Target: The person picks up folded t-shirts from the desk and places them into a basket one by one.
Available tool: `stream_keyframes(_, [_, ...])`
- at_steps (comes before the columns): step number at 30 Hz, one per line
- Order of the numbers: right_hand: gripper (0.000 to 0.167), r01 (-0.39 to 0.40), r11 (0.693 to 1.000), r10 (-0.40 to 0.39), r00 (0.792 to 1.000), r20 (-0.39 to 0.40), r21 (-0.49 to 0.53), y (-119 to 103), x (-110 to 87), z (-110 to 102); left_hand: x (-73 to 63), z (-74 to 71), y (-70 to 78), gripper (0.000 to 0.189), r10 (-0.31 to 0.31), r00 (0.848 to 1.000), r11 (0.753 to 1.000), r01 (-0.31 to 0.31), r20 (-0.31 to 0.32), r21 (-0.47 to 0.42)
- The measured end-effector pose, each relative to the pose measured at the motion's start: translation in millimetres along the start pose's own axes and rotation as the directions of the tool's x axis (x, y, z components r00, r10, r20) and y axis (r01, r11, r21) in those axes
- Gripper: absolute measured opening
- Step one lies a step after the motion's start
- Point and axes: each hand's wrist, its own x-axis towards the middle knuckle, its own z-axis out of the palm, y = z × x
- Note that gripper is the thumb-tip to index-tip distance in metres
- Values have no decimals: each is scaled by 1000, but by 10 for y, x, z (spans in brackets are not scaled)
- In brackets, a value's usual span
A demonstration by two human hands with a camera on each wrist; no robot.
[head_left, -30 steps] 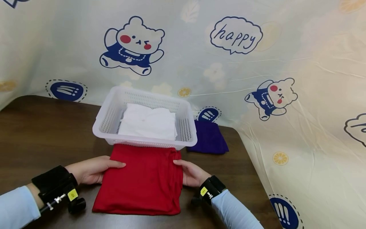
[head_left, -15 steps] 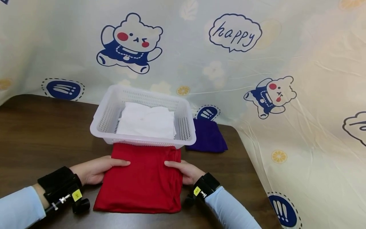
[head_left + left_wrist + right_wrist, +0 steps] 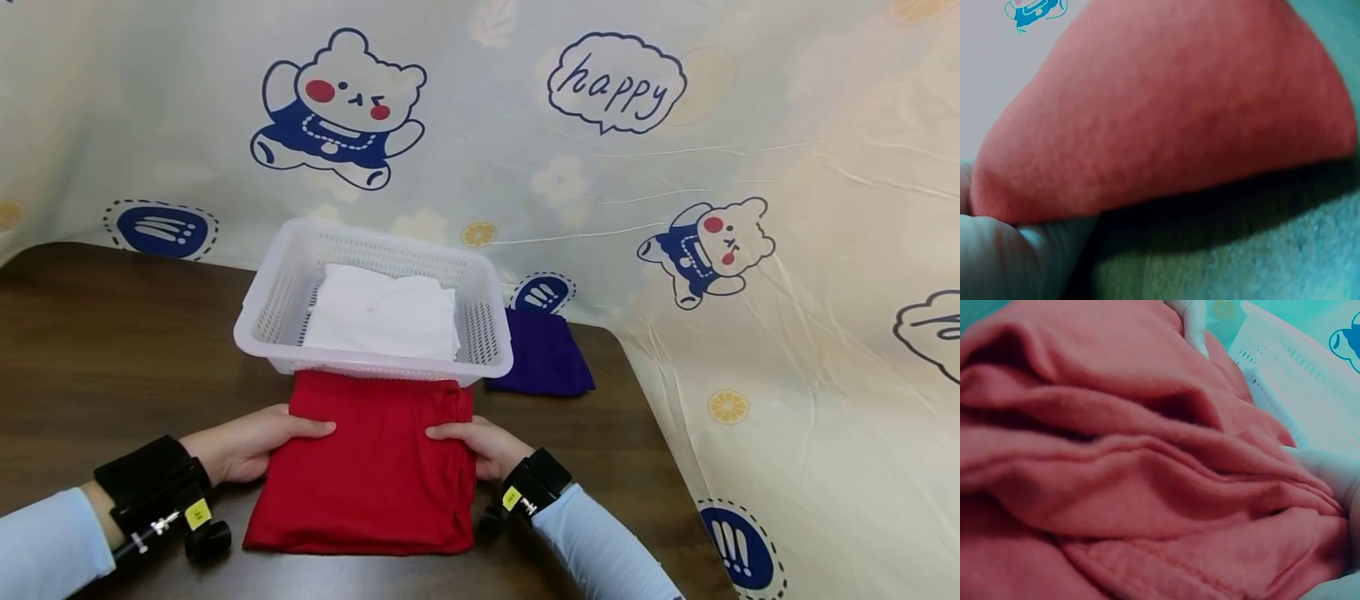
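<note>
One folded red cloth [image 3: 367, 492] on brown counter [image 3: 150, 333], just in front of white plastic basket [image 3: 375, 364]; contact betw. the two unclear. L hand [image 3: 247, 443] at its L side, thumb on top, fingers under — grip pinching edge. R hand [image 3: 491, 446] at opp. side, same hold — grip pinching the layered folds, which show loose & wavy in R wrist view. L wrist view (blurry): dark gap under cloth edge near L hand. Folded white cloth [image 3: 382, 312] in basket; dk purple cloth [image 3: 543, 354] on counter, R of basket, partly behind it. Printed sheet [image 3: 517, 192] at back.
</note>
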Motion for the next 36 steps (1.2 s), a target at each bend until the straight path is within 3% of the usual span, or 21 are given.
stream_keyframes(10, [26,40,999,-39,998,46,-16,23,19,-62,-11,-23,16,37,17,1000,1000,-18,5,17])
stream_keyframes(21, [20,95,993,-96,995,-19,-65,50,-9,-72,-32,-56,9,33,37,999,999,-37,14,40])
stream_keyframes(36, [15,107,992,-108,994,-11,-73,-33,-135,-75,-63,-32,128,34,69,995,996,-72,68,48])
